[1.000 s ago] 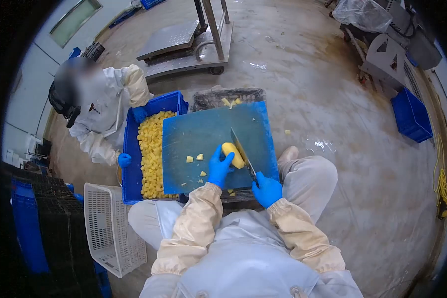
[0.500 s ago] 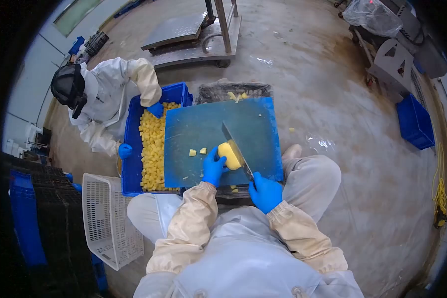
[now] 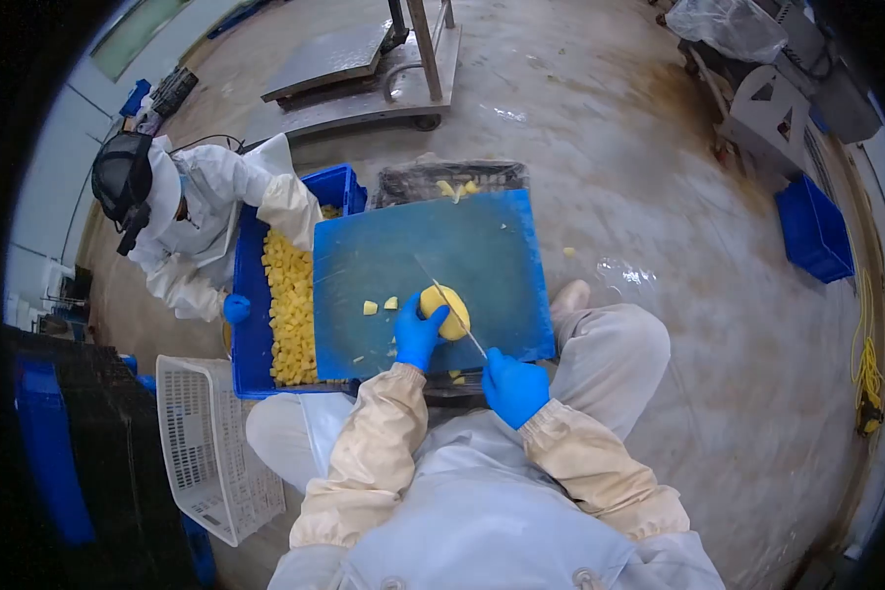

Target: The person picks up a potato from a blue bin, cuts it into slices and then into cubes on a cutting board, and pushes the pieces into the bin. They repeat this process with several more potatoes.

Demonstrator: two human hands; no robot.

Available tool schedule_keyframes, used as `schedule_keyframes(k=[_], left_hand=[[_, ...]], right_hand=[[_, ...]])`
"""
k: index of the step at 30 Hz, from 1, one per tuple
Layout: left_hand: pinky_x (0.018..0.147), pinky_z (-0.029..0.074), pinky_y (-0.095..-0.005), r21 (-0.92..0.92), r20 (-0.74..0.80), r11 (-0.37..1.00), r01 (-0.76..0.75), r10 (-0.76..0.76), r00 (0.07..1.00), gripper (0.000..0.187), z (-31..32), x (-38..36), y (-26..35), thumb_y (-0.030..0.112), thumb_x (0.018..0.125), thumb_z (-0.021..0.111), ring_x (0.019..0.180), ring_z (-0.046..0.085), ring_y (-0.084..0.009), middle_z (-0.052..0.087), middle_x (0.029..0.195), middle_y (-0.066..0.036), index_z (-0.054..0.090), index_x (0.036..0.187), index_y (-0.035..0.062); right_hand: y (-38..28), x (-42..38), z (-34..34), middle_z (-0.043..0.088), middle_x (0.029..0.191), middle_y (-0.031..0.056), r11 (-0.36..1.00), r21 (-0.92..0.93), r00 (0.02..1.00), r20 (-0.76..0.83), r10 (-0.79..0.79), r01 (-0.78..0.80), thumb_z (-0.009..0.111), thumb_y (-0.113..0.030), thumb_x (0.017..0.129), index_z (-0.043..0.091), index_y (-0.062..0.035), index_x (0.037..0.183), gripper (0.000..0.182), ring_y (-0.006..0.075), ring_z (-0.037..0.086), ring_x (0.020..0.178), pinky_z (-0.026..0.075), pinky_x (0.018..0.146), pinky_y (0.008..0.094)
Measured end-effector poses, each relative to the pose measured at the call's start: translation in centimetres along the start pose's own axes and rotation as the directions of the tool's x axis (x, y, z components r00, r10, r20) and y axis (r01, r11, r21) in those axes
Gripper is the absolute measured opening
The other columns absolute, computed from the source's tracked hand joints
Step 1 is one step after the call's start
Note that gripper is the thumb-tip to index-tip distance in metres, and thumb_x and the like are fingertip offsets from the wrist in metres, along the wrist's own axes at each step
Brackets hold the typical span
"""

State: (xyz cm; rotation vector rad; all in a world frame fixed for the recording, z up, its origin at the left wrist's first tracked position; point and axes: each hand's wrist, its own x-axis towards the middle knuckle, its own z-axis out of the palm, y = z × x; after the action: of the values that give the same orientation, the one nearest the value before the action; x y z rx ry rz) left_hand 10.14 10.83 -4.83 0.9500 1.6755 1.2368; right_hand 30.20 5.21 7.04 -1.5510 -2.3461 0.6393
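"Starting at the far left, who or what is there?"

"A co-worker (image 3: 202, 182), with one sleeve (image 3: 290, 208) across the far end of a blue bin (image 3: 248, 354). Nearer the camera stands a white basket (image 3: 192, 423). The bin carries yellow cubes (image 3: 290, 315)."

"And next?"

"A blue cutting board (image 3: 393, 246), its left edge overlapping the bin. Two loose pieces (image 3: 370, 308) lie on it, just left of the person's left hand (image 3: 418, 331)."

"What is that hand doing?"

"Gripping a big yellow chunk (image 3: 459, 306) from its left side, fingers curled round it. The chunk is over the near part of the board; I cannot tell whether it touches the surface. A knife (image 3: 478, 346) crosses it, though how deep the edge sits I cannot tell."

"And the right hand (image 3: 516, 386)?"

"Closed around the knife's handle, just right of the chunk."

"Anything farther right?"

"A blue crate (image 3: 816, 231), well apart from the board."
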Motion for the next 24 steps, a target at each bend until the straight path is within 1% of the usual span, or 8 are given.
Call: schedule_keyframes(k=[3, 11, 13, 16, 18, 19, 21, 24], left_hand=[[0.077, 0.049, -0.0323, 0.031, -0.019, 0.997, 0.069, -0.068, 0.998, 0.055, 0.0, -0.3, 0.5, 0.016, 0.071, 0.073, 0.090, 0.060, -0.0212, 0.061, 0.102, -0.016, 0.050, 0.114, -0.0062], [0.076, 0.049, -0.0315, 0.014, -0.030, 0.998, 0.056, -0.055, 0.998, 0.051, 0.0, -0.6, 1.1, 0.013, 0.070, 0.072, 0.088, 0.060, -0.0203, 0.061, 0.100, -0.014, 0.051, 0.113, -0.0053], [0.076, 0.049, -0.0315, -0.009, -0.028, 0.998, 0.070, -0.070, 0.997, 0.052, 0.0, -0.8, 1.9, 0.013, 0.070, 0.072, 0.087, 0.060, -0.0204, 0.061, 0.100, -0.014, 0.050, 0.114, -0.0050], [0.077, 0.048, -0.0313, 0.010, -0.020, 0.996, 0.085, -0.085, 0.996, 0.051, 0.0, -1.2, 3.2, 0.010, 0.071, 0.071, 0.088, 0.060, -0.0211, 0.060, 0.100, -0.013, 0.049, 0.115, -0.0050], [0.080, 0.047, -0.0312, 0.038, 0.010, 0.999, 0.024, -0.024, 1.000, 0.051, 0.0, -1.4, 3.9, 0.008, 0.072, 0.070, 0.092, 0.058, -0.0216, 0.058, 0.104, -0.014, 0.048, 0.116, -0.0049], [0.080, 0.047, -0.0312, 0.031, 0.013, 0.999, 0.031, -0.031, 0.999, 0.051, 0.0, -1.3, 3.2, 0.008, 0.072, 0.070, 0.092, 0.058, -0.0216, 0.058, 0.104, -0.014, 0.048, 0.116, -0.0049], [0.082, 0.046, -0.0314, 0.087, -0.025, 0.996, 0.007, -0.005, 1.000, 0.050, 0.0, -1.2, 2.2, 0.006, 0.072, 0.069, 0.097, 0.056, -0.0218, 0.056, 0.107, -0.015, 0.048, 0.116, -0.0053], [0.083, 0.046, -0.0317, 0.027, -0.042, 0.999, 0.036, -0.035, 0.999, 0.050, 0.2, -1.7, 2.8, 0.005, 0.071, 0.069, 0.098, 0.056, -0.0224, 0.054, 0.110, -0.015, 0.047, 0.115, -0.0056]], right_hand=[[-0.2, 0.0, -0.3, 0.057, 0.062, 0.0136, 1.000, -0.001, 1.000, 0.015, 0.011, -0.011, 0.051, -0.015, 0.079, 0.049, -0.0063, 0.081, 0.010, 0.0315, 0.058, 0.053, 0.044, 0.046, 0.0429], [-0.2, 0.7, -0.5, 0.056, 0.057, 0.0134, 1.000, 0.018, 1.000, 0.027, 0.013, -0.014, 0.051, -0.012, 0.077, 0.049, -0.0058, 0.080, 0.007, 0.0322, 0.057, 0.049, 0.043, 0.043, 0.0444], [-0.3, 1.2, -0.8, 0.058, 0.059, 0.0181, 0.998, 0.048, 0.990, 0.136, 0.042, -0.049, 0.049, -0.011, 0.077, 0.050, -0.0020, 0.081, 0.010, 0.0352, 0.059, 0.053, 0.045, 0.046, 0.0468], [-0.9, 1.8, -1.8, 0.058, 0.058, 0.0183, 0.997, 0.014, 0.977, 0.196, 0.078, -0.082, 0.048, -0.010, 0.077, 0.050, -0.0009, 0.081, 0.010, 0.0346, 0.060, 0.053, 0.045, 0.046, 0.0466], [-1.3, 2.0, -1.8, 0.058, 0.057, 0.0180, 0.995, -0.006, 0.965, 0.242, 0.098, -0.099, 0.048, -0.010, 0.077, 0.049, -0.0007, 0.081, 0.010, 0.0343, 0.060, 0.052, 0.045, 0.046, 0.0466], [-1.3, 2.1, -1.7, 0.058, 0.057, 0.0177, 0.994, -0.020, 0.954, 0.279, 0.113, -0.112, 0.049, -0.010, 0.077, 0.049, -0.0005, 0.082, 0.010, 0.0340, 0.060, 0.052, 0.045, 0.045, 0.0467], [-1.2, 2.0, -1.4, 0.057, 0.056, 0.0166, 0.995, -0.023, 0.960, 0.263, 0.097, -0.094, 0.050, -0.010, 0.076, 0.049, -0.0011, 0.080, 0.010, 0.0324, 0.059, 0.050, 0.044, 0.044, 0.0452], [-1.5, 3.0, -1.4, 0.057, 0.056, 0.0161, 0.995, -0.034, 0.958, 0.270, 0.098, -0.092, 0.052, -0.011, 0.075, 0.048, -0.0015, 0.080, 0.012, 0.0316, 0.058, 0.048, 0.044, 0.043, 0.0439]])
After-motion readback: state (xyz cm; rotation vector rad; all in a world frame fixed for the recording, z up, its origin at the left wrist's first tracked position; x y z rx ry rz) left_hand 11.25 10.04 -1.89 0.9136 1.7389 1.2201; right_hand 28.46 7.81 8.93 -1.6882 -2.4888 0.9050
